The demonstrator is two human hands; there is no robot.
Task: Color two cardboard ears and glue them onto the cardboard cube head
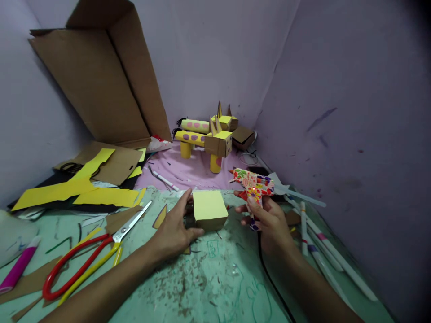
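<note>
A small cardboard box (210,206) with a pale yellow top sits on the green table in the middle. Around its left side curves my left hand (175,229), thumb near the front edge and fingers behind the left edge, apart from one another. My right hand (266,215) grips the handle of a glue gun (252,181) covered in flowery paper, its nozzle pointing left and a glue stick coming out of its back. A black cord hangs from the handle. Behind stand two paper-and-cardboard animals, the nearer one (217,146) yellow with purple spots and a box head.
Red-and-yellow scissors (97,260) lie open at the left, near a magenta tube (20,264) and yellow paper strips (77,190). A large cardboard box (101,80) leans on the back wall. White sticks and markers (336,260) lie at the right.
</note>
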